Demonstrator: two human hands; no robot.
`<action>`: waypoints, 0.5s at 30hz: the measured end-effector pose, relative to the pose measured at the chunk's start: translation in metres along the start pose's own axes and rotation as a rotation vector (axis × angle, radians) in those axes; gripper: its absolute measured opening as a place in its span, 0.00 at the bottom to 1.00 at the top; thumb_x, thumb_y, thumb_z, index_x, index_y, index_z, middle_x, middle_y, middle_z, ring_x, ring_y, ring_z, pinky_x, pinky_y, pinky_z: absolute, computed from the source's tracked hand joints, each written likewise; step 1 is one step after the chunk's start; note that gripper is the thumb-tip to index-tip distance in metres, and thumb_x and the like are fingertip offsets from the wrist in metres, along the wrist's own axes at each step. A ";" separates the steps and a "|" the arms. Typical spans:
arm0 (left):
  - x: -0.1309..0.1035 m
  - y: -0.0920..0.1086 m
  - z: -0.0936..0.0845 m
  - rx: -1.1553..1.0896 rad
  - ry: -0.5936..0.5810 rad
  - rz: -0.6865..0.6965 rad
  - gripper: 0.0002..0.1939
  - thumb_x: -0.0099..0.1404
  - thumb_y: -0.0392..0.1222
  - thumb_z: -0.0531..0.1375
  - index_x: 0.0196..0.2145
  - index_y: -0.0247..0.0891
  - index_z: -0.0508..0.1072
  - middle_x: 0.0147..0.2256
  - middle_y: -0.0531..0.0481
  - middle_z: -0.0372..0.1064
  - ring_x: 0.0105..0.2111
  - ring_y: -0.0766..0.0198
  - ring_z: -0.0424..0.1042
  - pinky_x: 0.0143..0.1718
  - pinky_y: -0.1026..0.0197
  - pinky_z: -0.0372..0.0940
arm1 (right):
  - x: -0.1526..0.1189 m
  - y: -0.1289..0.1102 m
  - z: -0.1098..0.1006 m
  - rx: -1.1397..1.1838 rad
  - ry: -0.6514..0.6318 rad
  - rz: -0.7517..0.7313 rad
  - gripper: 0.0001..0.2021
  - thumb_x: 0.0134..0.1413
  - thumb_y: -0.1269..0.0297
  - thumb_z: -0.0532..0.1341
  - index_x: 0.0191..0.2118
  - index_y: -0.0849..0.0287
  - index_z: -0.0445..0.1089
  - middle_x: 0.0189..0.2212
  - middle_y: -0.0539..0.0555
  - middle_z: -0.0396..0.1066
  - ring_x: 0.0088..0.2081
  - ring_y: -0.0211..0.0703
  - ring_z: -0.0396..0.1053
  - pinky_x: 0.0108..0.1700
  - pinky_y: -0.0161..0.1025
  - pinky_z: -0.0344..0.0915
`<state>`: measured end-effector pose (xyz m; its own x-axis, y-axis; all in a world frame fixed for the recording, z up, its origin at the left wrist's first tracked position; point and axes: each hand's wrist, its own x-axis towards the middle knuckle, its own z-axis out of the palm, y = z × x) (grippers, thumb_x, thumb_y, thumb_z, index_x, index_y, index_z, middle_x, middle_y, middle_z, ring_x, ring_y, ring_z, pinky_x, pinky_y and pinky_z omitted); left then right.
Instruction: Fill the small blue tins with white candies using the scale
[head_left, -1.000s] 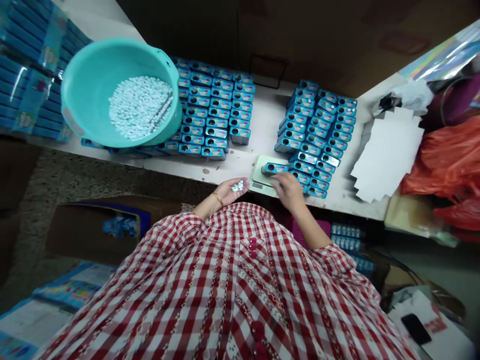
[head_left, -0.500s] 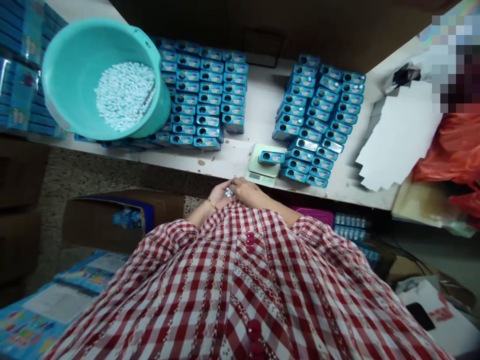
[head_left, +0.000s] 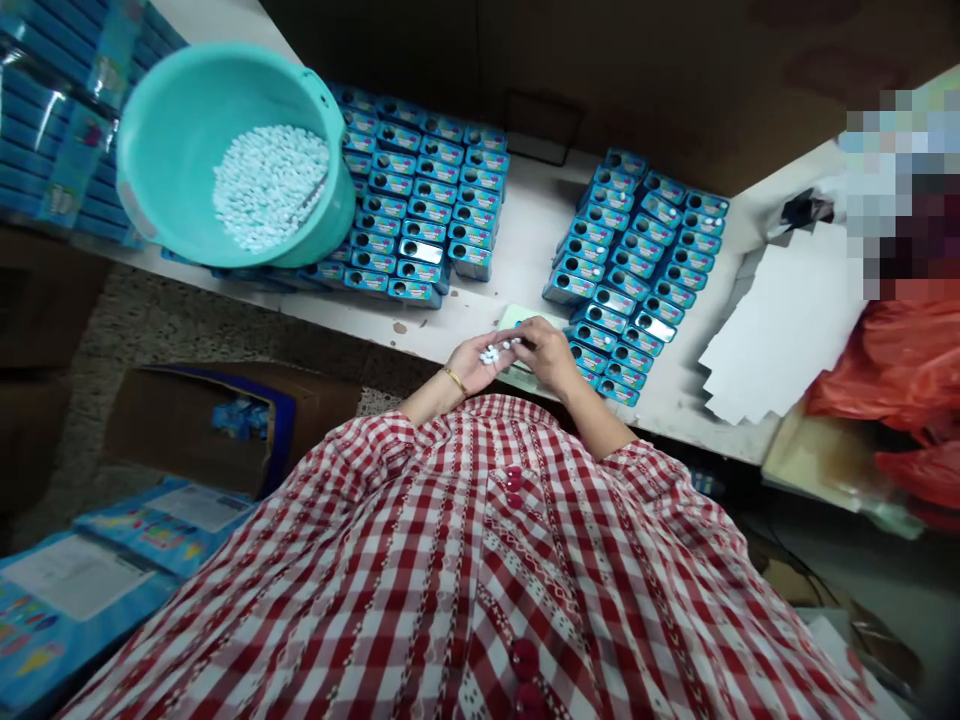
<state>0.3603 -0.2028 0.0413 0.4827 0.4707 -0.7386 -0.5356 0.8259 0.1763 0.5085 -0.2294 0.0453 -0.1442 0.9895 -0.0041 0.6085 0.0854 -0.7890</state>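
My left hand (head_left: pixel 470 366), a gold bangle at its wrist, is cupped palm up round several small white pellets (head_left: pixel 490 355). A few of them trail toward its fingertips. My right hand (head_left: pixel 547 354) meets those fingertips with its fingers pinched together; what lies in the pinch is hidden. Both hands are above a pale green scale (head_left: pixel 517 314), which they largely cover. Just right of them, small blue tins (head_left: pixel 592 336) with round holes in their tops stand in rows. A turquoise bucket (head_left: pixel 161 170) at the upper left holds many more white pellets.
More blue tins (head_left: pixel 415 290) line the white table (head_left: pixel 525 225) beside the bucket. White card sheets (head_left: pixel 780 320) and a red plastic bag (head_left: pixel 877 360) lie at the right. An open cardboard box (head_left: pixel 180 430) stands below the table's front edge at left.
Both hands have moved forward and right, from the table's front edge to over the scale. The left palm still holds the white pellets. The camera view has shifted a little.
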 end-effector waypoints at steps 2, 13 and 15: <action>0.004 0.004 0.008 0.036 0.038 0.048 0.12 0.63 0.29 0.52 0.38 0.25 0.74 0.30 0.42 0.75 0.32 0.66 0.74 0.42 0.64 0.68 | 0.005 0.008 -0.003 -0.026 0.045 0.002 0.10 0.51 0.72 0.58 0.37 0.56 0.75 0.33 0.53 0.68 0.35 0.40 0.67 0.40 0.38 0.65; -0.010 0.025 -0.010 0.060 0.170 0.004 0.11 0.63 0.30 0.52 0.37 0.28 0.74 0.32 0.41 0.75 0.35 0.63 0.75 0.42 0.62 0.68 | -0.002 0.017 -0.009 -0.225 0.109 -0.024 0.12 0.59 0.69 0.52 0.42 0.56 0.72 0.38 0.56 0.71 0.42 0.45 0.68 0.46 0.43 0.66; -0.013 0.026 -0.009 0.011 0.120 -0.017 0.13 0.65 0.32 0.49 0.37 0.29 0.74 0.32 0.42 0.75 0.35 0.63 0.75 0.42 0.61 0.69 | 0.001 0.001 -0.007 -0.234 0.038 -0.090 0.12 0.60 0.67 0.52 0.44 0.57 0.71 0.39 0.57 0.70 0.42 0.45 0.67 0.46 0.43 0.65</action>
<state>0.3338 -0.1899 0.0497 0.4044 0.4167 -0.8141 -0.5199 0.8371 0.1702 0.5143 -0.2276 0.0483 -0.1797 0.9799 0.0863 0.7592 0.1939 -0.6213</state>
